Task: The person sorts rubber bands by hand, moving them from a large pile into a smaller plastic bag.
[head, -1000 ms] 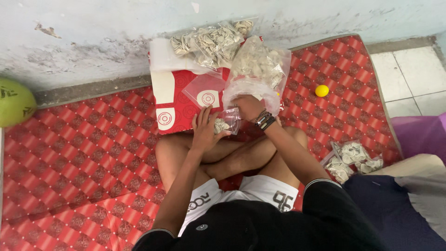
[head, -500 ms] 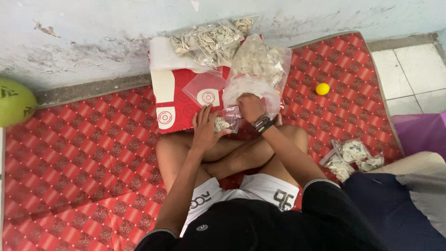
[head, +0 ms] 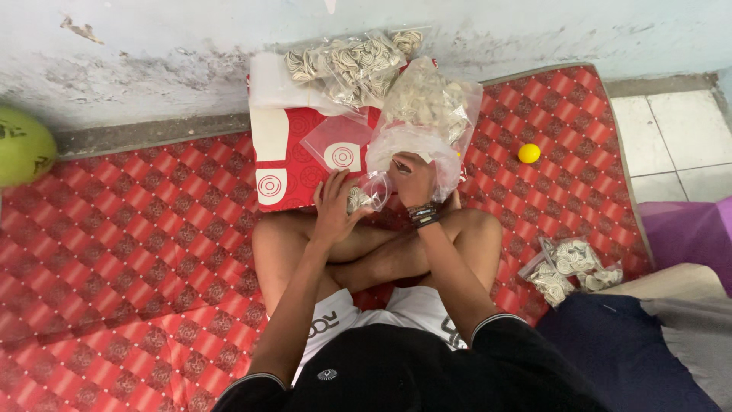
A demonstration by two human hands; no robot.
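I sit cross-legged on a red patterned mat. My left hand holds a small clear plastic bag partly filled with small pale coiled pieces. My right hand, with dark bands on the wrist, reaches into the mouth of a large clear bag full of the same pieces. Whether its fingers hold any pieces is hidden. An empty small zip bag lies on a red and white box just ahead of my left hand.
Another clear bag of coiled pieces leans on the wall at the back. A filled bag lies by my right knee. A small yellow ball sits on the mat; a green ball is far left. Dark and purple fabric lies at the right.
My right hand has moved from the small bag up into the opening of the large bag. My left hand keeps the small bag in nearly the same place.
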